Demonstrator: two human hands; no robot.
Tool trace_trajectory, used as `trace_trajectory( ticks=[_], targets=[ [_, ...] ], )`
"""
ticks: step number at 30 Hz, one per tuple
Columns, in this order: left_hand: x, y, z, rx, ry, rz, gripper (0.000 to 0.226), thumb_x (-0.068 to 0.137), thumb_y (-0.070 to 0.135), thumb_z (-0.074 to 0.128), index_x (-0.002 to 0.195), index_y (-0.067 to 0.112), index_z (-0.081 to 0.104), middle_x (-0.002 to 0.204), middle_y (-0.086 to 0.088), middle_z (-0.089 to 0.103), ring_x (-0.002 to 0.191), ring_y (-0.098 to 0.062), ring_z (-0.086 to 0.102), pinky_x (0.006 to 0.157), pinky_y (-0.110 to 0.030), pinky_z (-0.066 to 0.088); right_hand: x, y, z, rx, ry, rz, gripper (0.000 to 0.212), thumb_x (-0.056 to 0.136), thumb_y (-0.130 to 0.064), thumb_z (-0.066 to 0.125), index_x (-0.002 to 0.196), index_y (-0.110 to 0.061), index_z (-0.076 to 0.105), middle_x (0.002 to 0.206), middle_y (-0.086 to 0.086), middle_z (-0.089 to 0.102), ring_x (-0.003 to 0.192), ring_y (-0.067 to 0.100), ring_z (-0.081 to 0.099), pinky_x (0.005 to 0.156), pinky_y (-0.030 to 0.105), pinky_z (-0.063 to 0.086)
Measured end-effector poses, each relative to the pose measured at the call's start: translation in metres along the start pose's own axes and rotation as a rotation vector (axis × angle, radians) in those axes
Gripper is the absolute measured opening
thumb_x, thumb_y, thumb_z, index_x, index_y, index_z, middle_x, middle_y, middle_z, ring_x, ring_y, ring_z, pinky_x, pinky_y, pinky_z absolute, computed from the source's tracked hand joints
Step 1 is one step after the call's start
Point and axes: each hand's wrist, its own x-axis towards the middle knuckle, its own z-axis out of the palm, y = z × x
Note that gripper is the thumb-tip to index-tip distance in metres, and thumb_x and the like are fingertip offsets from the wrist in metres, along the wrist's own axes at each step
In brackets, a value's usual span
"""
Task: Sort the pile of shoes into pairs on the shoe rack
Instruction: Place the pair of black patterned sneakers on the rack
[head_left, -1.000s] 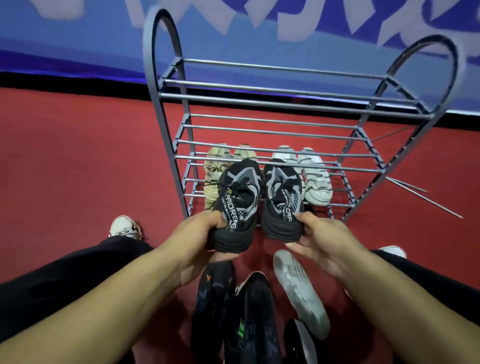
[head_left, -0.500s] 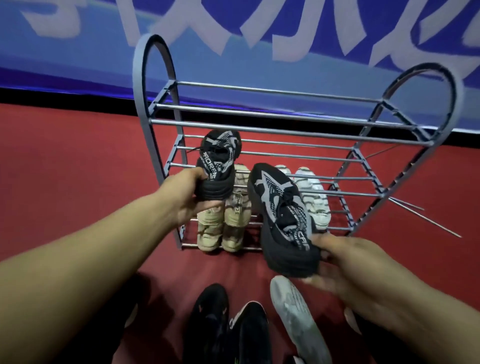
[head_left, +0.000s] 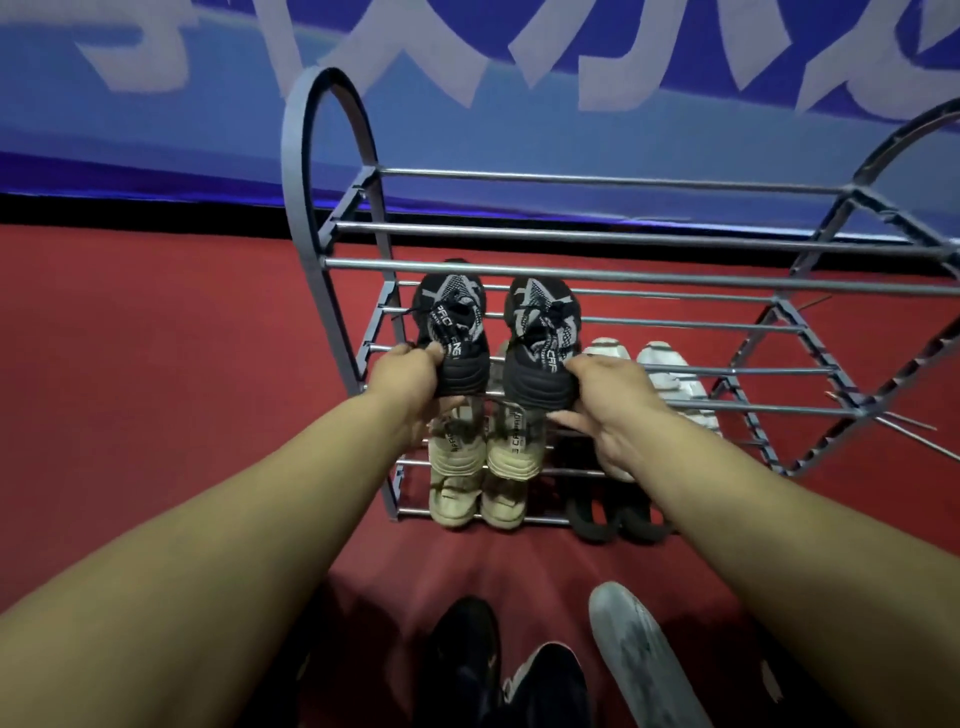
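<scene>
My left hand (head_left: 410, 379) is gripping the heel of one black knit sneaker (head_left: 453, 332), my right hand (head_left: 605, 400) is gripping its twin (head_left: 543, 338), both side by side on a middle shelf of the grey shoe rack (head_left: 332, 208), toes pointing to 12 o'clock. Beige pair (head_left: 483, 467) sits below them, white pair (head_left: 670, 379) off at 3 o'clock. A few loose shoes (head_left: 639, 649) are on the red floor (head_left: 156, 364) at 6 o'clock.

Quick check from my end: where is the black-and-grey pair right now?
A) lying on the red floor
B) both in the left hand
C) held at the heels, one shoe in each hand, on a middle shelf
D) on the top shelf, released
C: the left hand grips the left black shoe at its heel and the right hand grips the right black shoe, both under the shoe rack top bars.
</scene>
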Motion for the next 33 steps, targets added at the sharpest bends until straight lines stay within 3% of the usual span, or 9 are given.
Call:
trace_trajectory(
  ticks=[4, 9, 14, 18, 21, 24, 27, 30, 33],
  targets=[
    [0.011, 0.0, -0.005, 0.1, 0.029, 0.027, 0.022, 0.097, 0.015, 0.048, 0.118, 0.011, 0.054, 0.111, -0.012, 0.064, 0.087, -0.03, 0.068, 0.072, -0.043, 0.061, 0.016, -0.001, -0.002, -0.23, -0.033, -0.11, 0.014, 0.094, -0.026, 0.059, 0.095, -0.014, 0.066, 0.097, 0.007, 0.073, 0.068, 0.019, 0.069, 0.047, 0.027, 0.053],
    [0.014, -0.001, -0.004, 0.271, 0.065, 0.053, 0.008, 0.095, 0.011, 0.049, 0.095, 0.016, 0.055, 0.087, -0.011, 0.061, 0.052, -0.025, 0.059, 0.051, -0.031, 0.054, 0.027, -0.003, -0.005, -0.488, -0.072, -0.194, 0.024, 0.088, -0.034, 0.056, 0.1, -0.018, 0.068, 0.077, 0.01, 0.075, 0.057, 0.03, 0.068, 0.047, 0.03, 0.048],
    [0.018, 0.001, -0.008, 0.528, 0.099, 0.122, 0.023, 0.092, 0.022, 0.048, 0.112, 0.015, 0.056, 0.087, -0.012, 0.064, 0.058, -0.023, 0.055, 0.041, -0.022, 0.036, 0.022, -0.001, -0.014, -0.622, -0.15, -0.3, 0.022, 0.097, -0.04, 0.048, 0.103, -0.025, 0.063, 0.08, 0.008, 0.073, 0.048, 0.013, 0.066, 0.045, 0.028, 0.049],
    [0.0, 0.001, -0.003, 0.964, 0.269, 0.223, 0.043, 0.092, 0.04, 0.042, 0.128, 0.018, 0.049, 0.136, -0.015, 0.043, 0.1, -0.037, 0.057, 0.08, -0.036, 0.041, 0.013, 0.009, -0.022, -0.96, -0.058, -0.561, 0.042, 0.098, -0.046, 0.041, 0.123, -0.018, 0.057, 0.109, 0.008, 0.067, 0.098, 0.027, 0.066, 0.085, 0.039, 0.052],
    [-0.028, -0.004, 0.008, 0.938, 0.224, 0.414, 0.028, 0.088, 0.036, 0.045, 0.114, 0.026, 0.052, 0.127, -0.005, 0.052, 0.101, -0.027, 0.057, 0.084, -0.035, 0.044, 0.0, 0.014, -0.032, -0.965, -0.016, -0.669, 0.045, 0.099, -0.037, 0.045, 0.139, -0.016, 0.046, 0.135, 0.006, 0.053, 0.12, 0.025, 0.053, 0.096, 0.035, 0.043],
    [-0.055, -0.023, 0.019, 0.983, 0.021, 0.505, 0.013, 0.082, 0.031, 0.046, 0.09, 0.034, 0.056, 0.1, 0.007, 0.065, 0.088, -0.02, 0.064, 0.082, -0.037, 0.052, -0.016, 0.027, -0.046, -0.877, 0.032, -0.696, 0.039, 0.096, -0.028, 0.048, 0.133, -0.017, 0.052, 0.124, 0.002, 0.061, 0.114, 0.023, 0.058, 0.095, 0.033, 0.044],
    [-0.078, -0.047, 0.03, 1.067, -0.158, 0.502, 0.012, 0.083, 0.027, 0.049, 0.087, 0.031, 0.059, 0.089, 0.007, 0.066, 0.089, -0.023, 0.064, 0.078, -0.031, 0.05, -0.029, 0.059, -0.066, -0.933, -0.033, -0.547, 0.041, 0.094, -0.021, 0.049, 0.135, -0.021, 0.052, 0.096, -0.003, 0.066, 0.091, 0.023, 0.061, 0.08, 0.031, 0.046],
    [-0.091, -0.067, 0.036, 1.207, -0.324, 0.577, 0.017, 0.083, 0.024, 0.052, 0.095, 0.029, 0.065, 0.102, 0.004, 0.071, 0.1, -0.022, 0.064, 0.086, -0.031, 0.049, -0.043, 0.108, -0.082, -0.568, 0.003, -0.103, 0.044, 0.093, -0.018, 0.051, 0.137, -0.021, 0.047, 0.076, 0.001, 0.06, 0.063, 0.022, 0.055, 0.057, 0.029, 0.045],
    [-0.105, -0.096, 0.038, 1.386, -0.513, 0.69, 0.02, 0.084, 0.023, 0.053, 0.099, 0.028, 0.065, 0.104, 0.004, 0.07, 0.101, -0.023, 0.064, 0.085, -0.031, 0.049, -0.066, 0.183, -0.114, -0.537, 0.12, 0.091, 0.048, 0.091, -0.022, 0.055, 0.139, -0.018, 0.048, 0.118, 0.009, 0.064, 0.092, 0.027, 0.061, 0.084, 0.04, 0.052]
  ],
)
